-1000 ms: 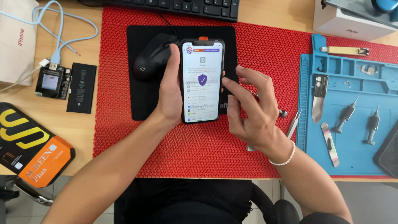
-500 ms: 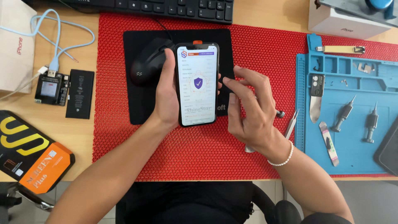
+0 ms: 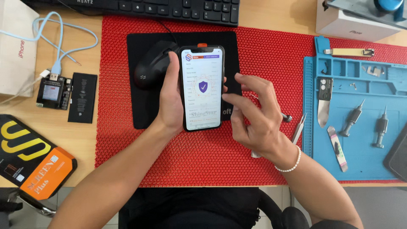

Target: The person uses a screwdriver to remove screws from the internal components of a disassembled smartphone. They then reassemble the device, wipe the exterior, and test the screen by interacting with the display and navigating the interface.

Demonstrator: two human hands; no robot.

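Smartphone [image 3: 202,88], black-framed, screen lit w/ a white app page and a purple shield icon at centre; held upright above a black mouse pad [image 3: 144,112] that lies on a red textured mat [image 3: 271,63]. Left hand [image 3: 171,99] wraps the phone's left edge from behind, palm at the back, thumb along the side: a closed grip on the phone. Right hand [image 3: 254,116] hovers just beside the phone's right edge, fingers loosely curled and spread, holding nothing; its fingertip [image 3: 225,98] is at the screen's right margin, contact cannot be told. White bead bracelet [image 3: 288,163] on the right wrist.

Surroundings: black computer mouse [image 3: 150,68] on the pad, just left of the left hand, partly behind the fingers. Black keyboard [image 3: 169,7] at top edge. Tweezers [image 3: 299,129] lie on the red mat near the right wrist. Blue repair mat [image 3: 360,161] at right, w/ compartments along its top; on it a metal spudger [image 3: 324,108], two small screwdrivers [image 3: 352,118] and a thin flat pry tool [image 3: 338,148]. White box [image 3: 352,25] at top right. At left on the wooden desk [image 3: 85,140]: flat black phone battery [image 3: 82,97], small tester board [image 3: 53,92] w/ a lit display and a pale blue cable [image 3: 63,42] plugged in, white paper bag [image 3: 15,51], and a black-yellow-orange package [image 3: 29,157].
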